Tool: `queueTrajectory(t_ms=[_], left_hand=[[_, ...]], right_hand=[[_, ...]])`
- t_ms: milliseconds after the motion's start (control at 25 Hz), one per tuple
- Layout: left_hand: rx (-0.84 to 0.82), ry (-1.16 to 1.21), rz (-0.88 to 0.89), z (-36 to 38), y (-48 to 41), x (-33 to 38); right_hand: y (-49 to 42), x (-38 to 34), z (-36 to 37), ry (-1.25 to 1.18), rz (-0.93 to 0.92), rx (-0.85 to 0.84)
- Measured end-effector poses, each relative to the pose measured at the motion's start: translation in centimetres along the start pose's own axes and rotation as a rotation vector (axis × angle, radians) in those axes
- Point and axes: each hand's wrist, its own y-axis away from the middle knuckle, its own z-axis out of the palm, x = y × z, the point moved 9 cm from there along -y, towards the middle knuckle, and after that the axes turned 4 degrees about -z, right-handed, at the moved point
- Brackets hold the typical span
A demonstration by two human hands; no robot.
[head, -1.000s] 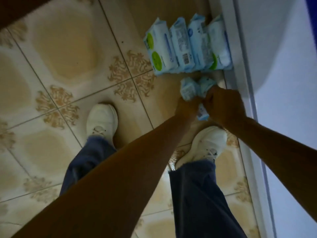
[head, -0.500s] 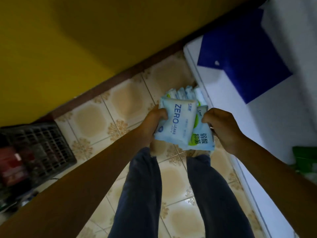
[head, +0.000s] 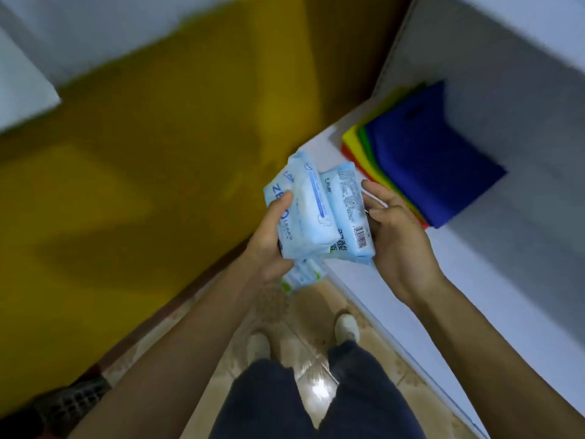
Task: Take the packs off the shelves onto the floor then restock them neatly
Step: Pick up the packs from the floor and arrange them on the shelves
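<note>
Bare forearms (head: 190,337), dark blue trousers (head: 316,403), pale shoes (head: 347,327).

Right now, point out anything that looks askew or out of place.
The ZERO pack in the left hand overlaps the barcode pack in the right hand at an angle, not squared. On the shelf, the coloured sheets are fanned, red, yellow and green edges poking from under the blue one.

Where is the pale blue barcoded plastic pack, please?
The barcoded pack is mid-frame in the head view, held by the right hand beside the ZERO LEAKS pack in the left hand, by the white shelf edge.
</note>
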Motion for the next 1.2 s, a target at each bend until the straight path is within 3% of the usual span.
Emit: queueTrajectory(t_ms=[80, 240, 400, 520, 640, 720, 920, 1080, 1200], left_hand=[[-0.096, -0.035, 0.037, 2.5, 1.4, 2.6], [-0.446, -0.105, 0.042, 9.0, 4.5, 6.6], [-0.503, -0.419, 0.194, 13.3, 7.3, 10.7], [-0.45, -0.665, 0.434, 16.3, 9.7, 14.4], [-0.22, -0.957, 0.827, 19.7, 12.1, 18.1], [-0.202, -1.183, 1.014, 23.0, 14.1, 17.8], [-0.664, -1.428, 0.921, 29.2, 14.9, 11.7], [-0.83, -1.463, 0.896, 32.1, 14.1, 11.2], [-0.846, -1.677, 0.973, 34.2, 12.9, 10.5]], right_hand=[[2.4, -3.6, 2.3, -0.002, -0.117, -0.047], [6.7, -9.1, 6.2, 0.28, -0.395, -0.098], [8.2, -12.0, 6.1, 0.258, -0.474, 0.002], [8.6, -13.6, 4.2, 0.133, -0.516, 0.167], [9.7, -16.2, 1.6, 0.036, -0.613, 0.394], [10.2, -18.4, 1.1, 0.024, -0.69, 0.46], [10.8, -23.0, -0.7, 0.086, -0.814, 0.637], [10.7, -26.7, -2.9, 0.102, -0.865, 0.719], [9.8, -29.5, -4.5, 0.157, -0.867, 0.721]])
